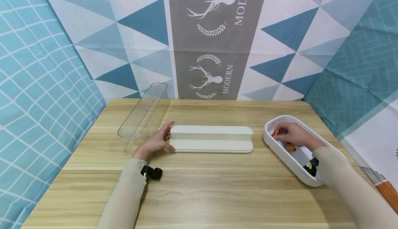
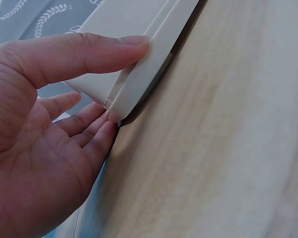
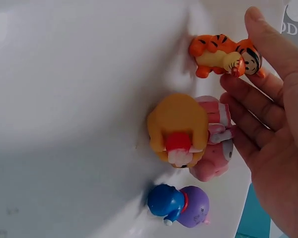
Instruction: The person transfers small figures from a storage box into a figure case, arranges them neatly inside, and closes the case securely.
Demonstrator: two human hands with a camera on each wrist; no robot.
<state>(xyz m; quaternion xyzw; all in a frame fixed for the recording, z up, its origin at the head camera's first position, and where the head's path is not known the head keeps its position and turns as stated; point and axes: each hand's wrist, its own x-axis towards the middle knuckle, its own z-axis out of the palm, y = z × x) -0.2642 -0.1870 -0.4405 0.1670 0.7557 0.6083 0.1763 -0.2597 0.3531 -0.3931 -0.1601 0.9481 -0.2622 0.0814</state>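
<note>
My left hand (image 1: 157, 141) holds the left end of a white stepped stand (image 1: 211, 145) that lies on the table. In the left wrist view the thumb lies over the front rim, and the fingertips touch the end corner. On the right, my right hand (image 1: 293, 134) reaches into a white oblong tub (image 1: 281, 153). There, an orange striped tiger figurine (image 3: 213, 55) has its head between the spread thumb and fingers, with the thumb apart from it. Beside it lie a yellow bear figurine (image 3: 176, 126), a pink figurine (image 3: 211, 161) and a blue-and-purple figurine (image 3: 181, 204).
A long clear plastic cover (image 1: 146, 110) stands on the wooden table (image 1: 205, 191), behind and left of my left hand. Patterned cloth (image 1: 214, 39) hangs along the back, with more cloth at both sides. Each wrist carries a small black camera (image 1: 152, 172).
</note>
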